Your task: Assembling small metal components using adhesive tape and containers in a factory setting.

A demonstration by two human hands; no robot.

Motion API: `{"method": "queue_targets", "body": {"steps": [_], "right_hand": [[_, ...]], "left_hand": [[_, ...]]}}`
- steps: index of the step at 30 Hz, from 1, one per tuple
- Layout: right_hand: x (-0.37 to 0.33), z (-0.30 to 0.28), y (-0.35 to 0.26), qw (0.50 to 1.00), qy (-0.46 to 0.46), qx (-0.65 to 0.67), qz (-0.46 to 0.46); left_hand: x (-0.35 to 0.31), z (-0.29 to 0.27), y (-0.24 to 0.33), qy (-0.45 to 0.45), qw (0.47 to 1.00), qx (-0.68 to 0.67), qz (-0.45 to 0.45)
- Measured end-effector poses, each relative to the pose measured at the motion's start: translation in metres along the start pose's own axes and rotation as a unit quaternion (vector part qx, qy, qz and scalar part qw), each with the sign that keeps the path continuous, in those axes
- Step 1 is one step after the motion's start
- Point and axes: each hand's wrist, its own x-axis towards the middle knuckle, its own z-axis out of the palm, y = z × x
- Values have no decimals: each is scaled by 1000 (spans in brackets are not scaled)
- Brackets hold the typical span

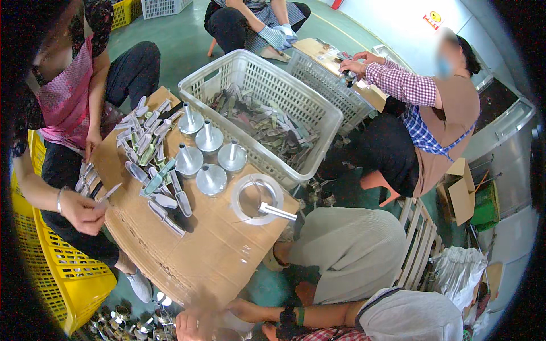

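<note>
Meeting at the near edge of the cardboard-topped table: two bare hands, left and right. Pale piece, one, low between the hands, lying to the right of the left grip and just beside the right, the nearer; long axis not readable. Left grip: fingers bent, contents lost in blur, closure cannot be told. Right grip: forearm entering from the lower right, fingers partly hidden; whether closed on the pale piece cannot be told. White ring-shaped roll, one, flat on the table, well beyond the right hand, also the nearer to it; white strip across its rim, long axis roughly left to right. Metal funnels, five, stems up, farther off.
</note>
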Motion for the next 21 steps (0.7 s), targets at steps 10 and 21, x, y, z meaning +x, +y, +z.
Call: {"method": "queue_targets", "body": {"steps": [10,21], "right_hand": [[1,-1,-8,1000,-6,20,-1],[1,2,0,1000,-7,-9,-9]], "left_hand": [[-1,-1,-1,-2,1000,1,-4],[-2,-1,-3,-11,1000,-9,-11]]}}
